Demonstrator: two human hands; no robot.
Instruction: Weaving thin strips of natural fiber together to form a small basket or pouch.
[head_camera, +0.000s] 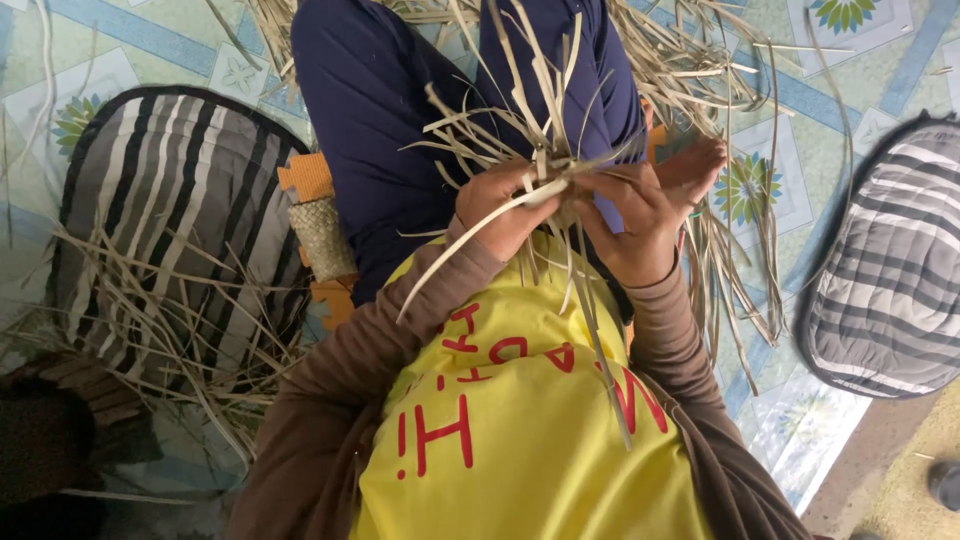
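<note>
- Left hand (497, 205) and right hand (632, 225) meet at the lap, both closed on one bundle of dried straw strips (540, 140).
- Left fingers are curled around the bundle base, pinching a pale strip that runs down-left across the wrist.
- Right fingers press together on the other side of the base — fingertip detail is hidden behind the strips.
- The bundle sits between the two hands, touching both; its long axis runs away from the body, with loose ends fanning out over the dark blue trousers (370, 130).
- Neither hand is nearer — the grip point is central.
- A small woven piece (322, 240) lies just beside the left knee, apart from the hands.
- Striped cushions: one (170, 200) on the left, one (890, 270) on the right, with loose straw scattered over the patterned floor mat (120, 50).
</note>
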